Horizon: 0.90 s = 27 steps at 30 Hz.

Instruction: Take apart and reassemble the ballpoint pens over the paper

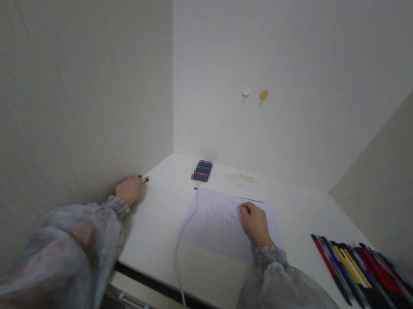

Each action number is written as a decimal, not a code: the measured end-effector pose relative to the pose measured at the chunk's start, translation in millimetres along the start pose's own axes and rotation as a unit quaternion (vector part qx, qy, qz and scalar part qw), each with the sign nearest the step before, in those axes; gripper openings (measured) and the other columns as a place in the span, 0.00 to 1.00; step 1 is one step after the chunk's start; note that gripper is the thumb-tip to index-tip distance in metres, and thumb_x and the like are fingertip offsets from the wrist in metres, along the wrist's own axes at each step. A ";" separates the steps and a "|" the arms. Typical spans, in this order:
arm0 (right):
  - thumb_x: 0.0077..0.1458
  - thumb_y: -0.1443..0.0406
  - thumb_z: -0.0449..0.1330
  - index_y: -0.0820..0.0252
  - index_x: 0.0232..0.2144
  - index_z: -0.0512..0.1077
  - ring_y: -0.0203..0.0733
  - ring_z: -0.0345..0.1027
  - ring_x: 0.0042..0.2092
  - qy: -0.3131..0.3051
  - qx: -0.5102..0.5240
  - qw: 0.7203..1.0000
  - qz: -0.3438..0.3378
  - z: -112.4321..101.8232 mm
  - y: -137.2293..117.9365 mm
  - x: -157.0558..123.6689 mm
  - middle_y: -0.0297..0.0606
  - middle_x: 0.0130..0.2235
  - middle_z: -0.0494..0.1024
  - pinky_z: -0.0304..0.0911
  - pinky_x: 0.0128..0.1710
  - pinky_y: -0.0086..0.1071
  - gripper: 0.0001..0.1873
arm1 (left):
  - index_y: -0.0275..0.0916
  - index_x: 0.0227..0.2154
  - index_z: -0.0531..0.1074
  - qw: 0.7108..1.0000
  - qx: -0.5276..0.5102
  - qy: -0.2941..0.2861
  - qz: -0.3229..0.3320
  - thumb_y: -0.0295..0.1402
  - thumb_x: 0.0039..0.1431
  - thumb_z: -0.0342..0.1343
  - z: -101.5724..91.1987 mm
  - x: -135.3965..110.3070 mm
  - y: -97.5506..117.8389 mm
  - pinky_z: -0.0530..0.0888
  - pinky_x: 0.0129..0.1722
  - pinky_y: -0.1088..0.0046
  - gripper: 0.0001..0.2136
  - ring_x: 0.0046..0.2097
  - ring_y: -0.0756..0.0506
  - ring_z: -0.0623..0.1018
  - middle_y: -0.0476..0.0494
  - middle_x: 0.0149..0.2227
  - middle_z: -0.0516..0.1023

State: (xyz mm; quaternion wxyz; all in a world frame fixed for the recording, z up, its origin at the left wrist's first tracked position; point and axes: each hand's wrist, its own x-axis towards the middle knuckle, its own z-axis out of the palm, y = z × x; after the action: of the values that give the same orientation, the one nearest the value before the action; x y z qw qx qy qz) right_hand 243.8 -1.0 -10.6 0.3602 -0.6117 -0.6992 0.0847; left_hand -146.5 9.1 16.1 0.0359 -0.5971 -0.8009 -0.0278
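Note:
At the table's left edge, by the side wall, my left hand (129, 190) is closed around a few pens (145, 181); only their yellow, black and pale ends stick out past the fingers. My right hand (253, 223) rests over a sheet of paper (225, 231) covered with faint small marks. Its fingers are curled into a pinch, and whatever is between them is too small or hidden to name. A white cable (178, 245) crosses the paper's left side and hangs over the table's front edge.
Many pens (364, 276) in red, blue, yellow, grey and black lie in a row at the right. A blurred phone-like device (202, 171) stands behind the paper. Two hooks (264, 95) are on the back wall. Below the tabletop is a drawer (165, 303).

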 end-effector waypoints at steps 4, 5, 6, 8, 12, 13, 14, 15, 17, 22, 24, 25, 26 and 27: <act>0.48 0.63 0.46 0.60 0.26 0.71 0.36 0.64 0.25 -0.007 0.002 1.000 -0.001 -1.7 -1.6 -0.2 0.36 0.23 0.73 0.53 0.26 0.27 0.14 | 0.28 0.34 0.66 0.998 0.022 0.053 0.006 0.30 0.55 0.38 -1.6 -2.5 2.5 0.68 0.31 0.66 0.14 0.36 0.38 0.73 0.30 0.35 0.70; 0.48 0.63 0.46 0.60 0.26 0.71 0.37 0.64 0.26 -0.007 0.004 1.000 -0.001 -2.0 -1.8 -0.2 0.36 0.23 0.73 0.53 0.26 0.27 0.14 | 0.29 0.33 0.66 0.998 0.024 0.064 0.013 0.30 0.55 0.38 -2.8 -3.1 3.9 0.68 0.31 0.67 0.13 0.35 0.39 0.73 0.31 0.35 0.71; 0.48 0.63 0.46 0.60 0.26 0.71 0.37 0.64 0.26 -0.006 0.006 1.000 -0.001 -2.0 -1.9 -0.1 0.36 0.23 0.73 0.53 0.26 0.27 0.14 | 0.29 0.33 0.66 0.997 0.026 0.075 0.021 0.30 0.54 0.39 -4.6 -3.5 6.3 0.67 0.31 0.67 0.13 0.35 0.39 0.73 0.31 0.35 0.71; 0.48 0.63 0.47 0.59 0.25 0.71 0.37 0.64 0.27 -0.006 0.010 1.000 -0.001 -1.4 -1.5 0.4 0.36 0.23 0.73 0.54 0.27 0.27 0.13 | 0.29 0.33 0.66 0.995 0.025 0.091 0.043 0.29 0.53 0.40 -9.3 -3.5 15.8 0.67 0.32 0.68 0.11 0.36 0.40 0.72 0.32 0.34 0.70; 0.47 0.63 0.48 0.59 0.24 0.71 0.36 0.64 0.25 -0.001 0.035 0.999 -0.004 0.8 -0.1 1.5 0.35 0.21 0.72 0.54 0.27 0.27 0.12 | 0.32 0.30 0.66 0.982 -0.026 0.101 0.156 0.30 0.51 0.46 -17.3 -5.8 59.2 0.64 0.37 0.69 0.08 0.37 0.41 0.71 0.36 0.32 0.71; 0.47 0.63 0.48 0.59 0.24 0.71 0.36 0.63 0.25 0.001 0.050 0.999 -0.003 1.0 -0.4 1.5 0.34 0.20 0.71 0.54 0.27 0.27 0.12 | 0.33 0.29 0.66 0.977 -0.062 0.103 0.177 0.30 0.51 0.46 -17.6 -8.5 74.8 0.64 0.37 0.70 0.07 0.37 0.42 0.71 0.37 0.32 0.71; 0.47 0.62 0.49 0.60 0.23 0.70 0.36 0.62 0.24 0.004 0.070 0.998 0.000 0.8 -1.4 1.4 0.34 0.19 0.70 0.54 0.26 0.27 0.12 | 0.33 0.30 0.66 0.968 -0.108 0.106 0.202 0.30 0.51 0.46 -16.8 -12.3 91.6 0.64 0.35 0.71 0.07 0.36 0.43 0.70 0.39 0.32 0.70; 0.47 0.62 0.49 0.60 0.23 0.70 0.35 0.62 0.23 0.006 0.097 0.995 0.002 0.2 -3.2 1.2 0.33 0.18 0.68 0.54 0.25 0.27 0.12 | 0.34 0.30 0.65 0.956 -0.157 0.100 0.228 0.30 0.51 0.46 -15.0 -17.1 108.9 0.65 0.33 0.72 0.06 0.35 0.45 0.70 0.40 0.32 0.70; 0.49 0.59 0.48 0.61 0.22 0.69 0.34 0.60 0.21 0.001 0.174 0.985 0.005 -1.6 -8.9 0.2 0.32 0.17 0.66 0.53 0.23 0.26 0.15 | 0.36 0.30 0.65 0.912 -0.246 0.076 0.320 0.31 0.51 0.47 -9.2 -29.0 142.6 0.65 0.33 0.74 0.05 0.33 0.47 0.70 0.44 0.31 0.69; 0.50 0.53 0.46 0.60 0.34 0.66 0.31 0.54 0.15 -0.060 0.372 0.925 0.053 0.0 -22.2 -0.7 0.28 0.17 0.66 0.50 0.15 0.25 0.18 | 0.37 0.30 0.67 0.822 -0.356 0.036 0.443 0.30 0.50 0.51 4.4 -57.9 195.5 0.65 0.34 0.75 0.05 0.34 0.49 0.69 0.46 0.31 0.68; 0.47 0.53 0.50 0.61 0.28 0.68 0.30 0.54 0.14 -0.084 0.380 0.919 0.067 3.9 -20.9 0.7 0.28 0.15 0.65 0.50 0.14 0.25 0.17 | 0.38 0.31 0.67 0.816 -0.364 0.039 0.448 0.30 0.50 0.51 6.5 -63.1 200.0 0.65 0.36 0.74 0.05 0.35 0.49 0.69 0.46 0.33 0.68; 0.45 0.54 0.53 0.62 0.25 0.68 0.30 0.54 0.14 -0.088 0.379 0.918 0.073 5.4 -18.9 1.6 0.28 0.14 0.65 0.50 0.14 0.25 0.16 | 0.39 0.32 0.68 0.813 -0.367 0.041 0.450 0.30 0.50 0.50 7.3 -63.6 199.7 0.65 0.36 0.74 0.06 0.36 0.48 0.69 0.46 0.34 0.68; 0.43 0.55 0.54 0.62 0.21 0.68 0.30 0.54 0.14 -0.085 0.380 0.918 0.082 6.4 -16.4 2.7 0.28 0.14 0.64 0.49 0.14 0.24 0.15 | 0.39 0.34 0.68 0.811 -0.374 0.043 0.448 0.31 0.51 0.50 8.1 -62.8 198.2 0.65 0.37 0.73 0.07 0.37 0.48 0.69 0.46 0.35 0.69; 0.42 0.55 0.56 0.63 0.19 0.68 0.29 0.54 0.15 -0.074 0.385 0.915 0.092 6.4 -13.8 3.7 0.28 0.14 0.65 0.49 0.14 0.24 0.15 | 0.39 0.35 0.68 0.808 -0.386 0.047 0.443 0.32 0.50 0.51 9.1 -60.7 196.2 0.65 0.38 0.73 0.08 0.38 0.48 0.69 0.45 0.36 0.69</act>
State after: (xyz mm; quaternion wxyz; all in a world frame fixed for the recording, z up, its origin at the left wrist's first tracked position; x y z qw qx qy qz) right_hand 229.0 1.2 -6.0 0.5058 -0.4796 -0.5775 0.4250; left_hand 58.6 8.0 1.9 -0.1514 -0.8499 -0.3701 -0.3433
